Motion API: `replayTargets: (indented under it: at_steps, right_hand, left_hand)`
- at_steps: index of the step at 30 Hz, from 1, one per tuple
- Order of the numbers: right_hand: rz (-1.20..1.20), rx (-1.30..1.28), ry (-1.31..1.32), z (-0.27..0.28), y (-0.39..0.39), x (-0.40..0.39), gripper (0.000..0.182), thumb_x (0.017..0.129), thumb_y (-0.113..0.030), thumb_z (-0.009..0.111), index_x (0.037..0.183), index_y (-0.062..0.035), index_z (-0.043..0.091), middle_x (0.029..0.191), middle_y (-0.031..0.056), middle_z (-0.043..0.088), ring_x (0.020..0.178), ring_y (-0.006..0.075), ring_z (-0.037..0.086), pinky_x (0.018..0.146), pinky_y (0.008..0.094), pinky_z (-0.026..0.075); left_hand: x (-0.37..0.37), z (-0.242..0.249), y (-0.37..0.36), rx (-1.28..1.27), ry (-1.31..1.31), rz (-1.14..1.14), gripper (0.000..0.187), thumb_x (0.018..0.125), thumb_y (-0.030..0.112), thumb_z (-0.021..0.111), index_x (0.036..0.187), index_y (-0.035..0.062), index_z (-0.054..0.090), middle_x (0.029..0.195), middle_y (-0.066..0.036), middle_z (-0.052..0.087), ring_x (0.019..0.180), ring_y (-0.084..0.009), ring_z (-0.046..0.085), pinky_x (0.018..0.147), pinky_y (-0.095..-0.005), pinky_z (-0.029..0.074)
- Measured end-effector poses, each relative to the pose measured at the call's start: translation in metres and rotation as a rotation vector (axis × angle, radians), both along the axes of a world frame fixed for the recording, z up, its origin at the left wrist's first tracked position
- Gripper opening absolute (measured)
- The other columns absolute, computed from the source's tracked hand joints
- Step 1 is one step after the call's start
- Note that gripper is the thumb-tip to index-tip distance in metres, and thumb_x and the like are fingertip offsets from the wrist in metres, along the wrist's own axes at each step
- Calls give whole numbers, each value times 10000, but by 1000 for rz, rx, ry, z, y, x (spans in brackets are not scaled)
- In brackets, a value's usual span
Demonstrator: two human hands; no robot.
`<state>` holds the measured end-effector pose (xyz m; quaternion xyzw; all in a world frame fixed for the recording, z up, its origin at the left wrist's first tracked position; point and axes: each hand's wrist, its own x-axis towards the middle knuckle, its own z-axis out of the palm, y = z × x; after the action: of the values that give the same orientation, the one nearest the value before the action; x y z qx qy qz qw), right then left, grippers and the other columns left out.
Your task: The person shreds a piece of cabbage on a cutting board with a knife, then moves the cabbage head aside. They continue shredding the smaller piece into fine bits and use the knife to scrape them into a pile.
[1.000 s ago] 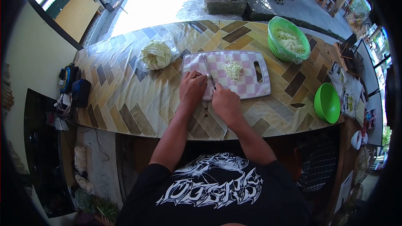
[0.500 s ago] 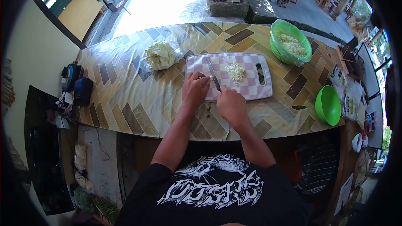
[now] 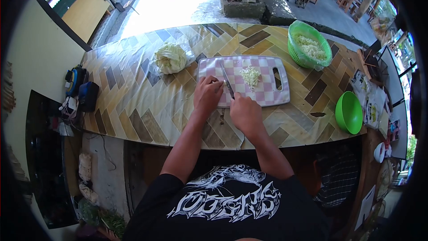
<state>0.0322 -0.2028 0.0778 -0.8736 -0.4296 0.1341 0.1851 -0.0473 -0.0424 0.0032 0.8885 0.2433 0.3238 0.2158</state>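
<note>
My right hand [image 3: 245, 112] is closed round the handle of a knife [image 3: 227, 79], its blade pointing away from me over the pink-and-white checkered cutting board [image 3: 263, 99]. Just left of the blade, my left hand [image 3: 208, 93] rests on the board with fingers curled together. A small pale bit shows at its fingertips, probably cabbage, mostly hidden by the fingers. Right of the knife lies a little heap of finely chopped cabbage [image 3: 251, 76]. Beyond the board to the left sits a larger piece of cabbage [image 3: 170, 58] on a clear plastic bag.
A green basket [image 3: 328, 58] lined with plastic holds shredded cabbage at the back right. Near the right edge a green bowl [image 3: 349, 112] lies tipped. Dark blue cases [image 3: 88, 97] stand at the left edge of the wood-patterned table [image 3: 129, 89].
The knife blade has tilted slightly beside my left fingertips. Both hands stay in nearly the same place, and the chopped heap looks unchanged.
</note>
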Motion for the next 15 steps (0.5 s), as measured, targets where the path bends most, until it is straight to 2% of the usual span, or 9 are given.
replayTargets:
  at_steps: [4,7,10,13,15]
  right_hand:
    - [-12,32,-86,-29,10,-10,200,1041,-168,555,1056,-5,670,897,262,777,881,458,787,796,546,633]
    - [-8,62,-23,-23,3,-7,256,1085,-253,576,1092,-16,671,911,261,770,892,470,773,820,575,616]
    - [30,30,-22,-5,-8,-5,250,1084,-250,575,1096,-18,668,887,263,768,883,472,774,803,573,617]
    - [26,-3,-32,-5,-6,-8,193,1026,-129,537,1091,11,654,909,278,776,897,459,788,813,554,632]
    - [2,22,-28,-21,3,-8,202,1032,-149,541,1085,7,660,916,275,777,901,457,787,815,554,630]
  left_hand:
    - [2,2,-1,-18,-5,4,185,920,167,795,1075,93,865,1031,-68,751,1033,-304,675,940,-427,543]
    - [1,0,0,-15,-14,6,177,922,172,797,1065,92,865,1024,-68,750,1025,-303,676,930,-426,546]
    - [1,-1,1,-17,-12,4,171,926,175,797,1058,90,865,1026,-71,750,1026,-304,677,924,-425,547]
    - [2,1,-1,-28,-13,9,173,926,171,798,1062,88,864,1029,-75,750,1030,-304,677,928,-424,547]
    - [2,2,-1,-25,-21,11,163,925,159,787,1053,98,865,1025,-71,744,1030,-305,669,929,-420,546]
